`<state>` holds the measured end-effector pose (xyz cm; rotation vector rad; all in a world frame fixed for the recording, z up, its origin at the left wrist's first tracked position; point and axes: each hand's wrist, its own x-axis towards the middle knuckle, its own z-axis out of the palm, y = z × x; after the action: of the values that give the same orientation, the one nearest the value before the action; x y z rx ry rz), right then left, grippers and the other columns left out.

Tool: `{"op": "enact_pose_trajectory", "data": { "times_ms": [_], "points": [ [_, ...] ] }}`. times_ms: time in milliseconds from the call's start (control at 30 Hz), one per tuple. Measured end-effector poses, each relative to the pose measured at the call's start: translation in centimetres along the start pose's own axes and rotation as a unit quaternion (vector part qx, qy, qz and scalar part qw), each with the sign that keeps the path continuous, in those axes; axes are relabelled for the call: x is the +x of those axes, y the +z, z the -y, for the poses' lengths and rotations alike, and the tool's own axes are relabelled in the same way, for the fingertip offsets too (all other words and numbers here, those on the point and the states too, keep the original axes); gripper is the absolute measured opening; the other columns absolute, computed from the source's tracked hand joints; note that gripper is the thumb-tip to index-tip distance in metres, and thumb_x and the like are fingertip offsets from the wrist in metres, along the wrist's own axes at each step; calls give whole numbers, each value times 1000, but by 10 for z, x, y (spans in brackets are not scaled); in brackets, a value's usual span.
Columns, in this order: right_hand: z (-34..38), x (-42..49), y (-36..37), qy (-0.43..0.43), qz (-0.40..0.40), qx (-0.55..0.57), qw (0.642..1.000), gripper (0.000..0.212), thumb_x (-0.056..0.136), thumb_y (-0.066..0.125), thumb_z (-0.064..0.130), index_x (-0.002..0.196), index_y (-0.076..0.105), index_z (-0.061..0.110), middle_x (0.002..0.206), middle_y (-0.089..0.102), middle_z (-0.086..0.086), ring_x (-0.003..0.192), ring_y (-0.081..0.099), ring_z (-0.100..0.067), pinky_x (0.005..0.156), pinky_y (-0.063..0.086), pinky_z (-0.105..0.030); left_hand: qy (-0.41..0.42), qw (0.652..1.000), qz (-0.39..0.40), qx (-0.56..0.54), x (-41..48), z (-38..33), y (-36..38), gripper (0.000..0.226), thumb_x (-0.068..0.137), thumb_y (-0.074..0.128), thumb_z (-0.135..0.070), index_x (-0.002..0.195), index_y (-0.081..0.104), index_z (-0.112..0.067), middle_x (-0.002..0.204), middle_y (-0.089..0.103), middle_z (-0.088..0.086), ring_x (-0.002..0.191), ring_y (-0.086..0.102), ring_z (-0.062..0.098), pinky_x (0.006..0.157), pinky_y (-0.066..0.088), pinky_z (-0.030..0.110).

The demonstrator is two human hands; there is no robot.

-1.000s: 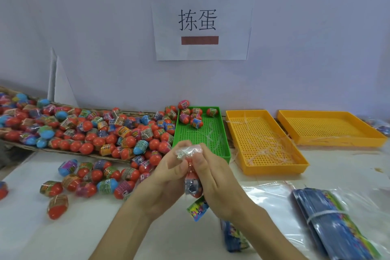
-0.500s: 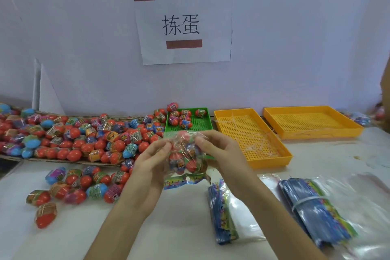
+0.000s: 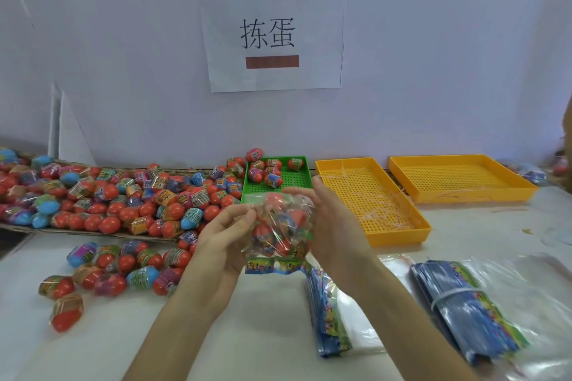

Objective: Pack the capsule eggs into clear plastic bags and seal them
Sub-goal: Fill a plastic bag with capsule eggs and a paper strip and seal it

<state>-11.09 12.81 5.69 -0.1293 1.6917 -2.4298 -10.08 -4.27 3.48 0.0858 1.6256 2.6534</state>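
The filled bag hangs above the desk, just in front of the green tray, with the left hand and right hand pinching its sides. A loose pinch could let eggs spill. Left of the tray lies the egg pile, right of it a yellow tray; nothing blocks the bag.

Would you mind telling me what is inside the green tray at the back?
The green tray holds a handful of capsule eggs at its far end. Its near end is hidden behind the filled bag held between the left hand and right hand.
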Motion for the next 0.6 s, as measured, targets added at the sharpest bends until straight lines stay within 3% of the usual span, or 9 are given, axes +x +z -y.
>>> {"op": "enact_pose_trajectory", "data": {
  "times_ms": [100,167,267,533,600],
  "points": [
    [3,-1,-4,-60,-11,-99,993,27,86,72,37,97,76,12,96,74,-9,95,69,-22,77,58,-33,32,999,-1,34,-1,0,2,9,78,70,-23,85,75,-19,90,73,6,81,71,18,65,61,33],
    [2,-2,-5,-81,-45,-115,989,15,88,74,26,92,77,11,91,74,-10,91,70,-24,79,60,-40,49,998,-7,42,-1,2,2,7,77,69,-21,81,75,-20,85,73,4,76,70,14,62,59,27],
    [2,-3,-4,-95,-79,-110,986,11,85,78,23,89,79,13,90,75,-10,95,72,-28,86,60,-48,56,997,-8,46,0,3,3,5,77,68,-19,80,73,-18,84,71,4,75,68,13,61,57,24],
    [0,-5,-4,-113,-118,-90,982,5,85,78,17,87,82,20,93,77,-2,98,71,-21,82,61,-38,65,994,14,85,-4,1,6,11,83,69,-17,82,59,-13,86,61,11,82,60,24,74,53,41],
    [2,-6,-6,-126,-116,-109,979,8,84,79,17,82,82,23,87,77,1,92,71,-16,78,60,-34,90,987,17,131,-5,2,8,18,88,62,-29,88,61,-11,87,62,12,83,61,26,75,55,44]
  ]
}}
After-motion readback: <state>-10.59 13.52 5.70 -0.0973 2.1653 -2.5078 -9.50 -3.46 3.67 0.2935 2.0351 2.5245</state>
